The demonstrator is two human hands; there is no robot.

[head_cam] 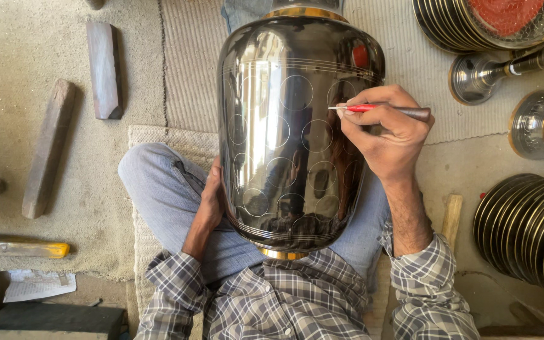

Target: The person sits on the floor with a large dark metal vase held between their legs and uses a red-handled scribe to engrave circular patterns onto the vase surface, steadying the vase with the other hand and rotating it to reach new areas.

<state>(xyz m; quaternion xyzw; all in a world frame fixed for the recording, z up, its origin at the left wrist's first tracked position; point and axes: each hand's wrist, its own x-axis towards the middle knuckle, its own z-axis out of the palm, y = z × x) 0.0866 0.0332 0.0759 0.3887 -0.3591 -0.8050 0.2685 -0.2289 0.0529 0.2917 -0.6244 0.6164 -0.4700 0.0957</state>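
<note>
Nearest, a plaid sleeve point(234, 296). The big glossy black vase point(297, 126) lies across the lap, likely heavy, slick and easily scratched. The left hand point(211, 200) cups its left flank, fingers hidden. The right hand point(388, 132) pinches a red-tipped scribing tool point(382, 110) against its right shoulder.

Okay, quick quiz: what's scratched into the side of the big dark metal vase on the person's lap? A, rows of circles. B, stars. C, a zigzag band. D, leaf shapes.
A: the vase shows rows of thin outlined circles, and the right hand holds a red-tipped engraving tool against one of them.
</note>
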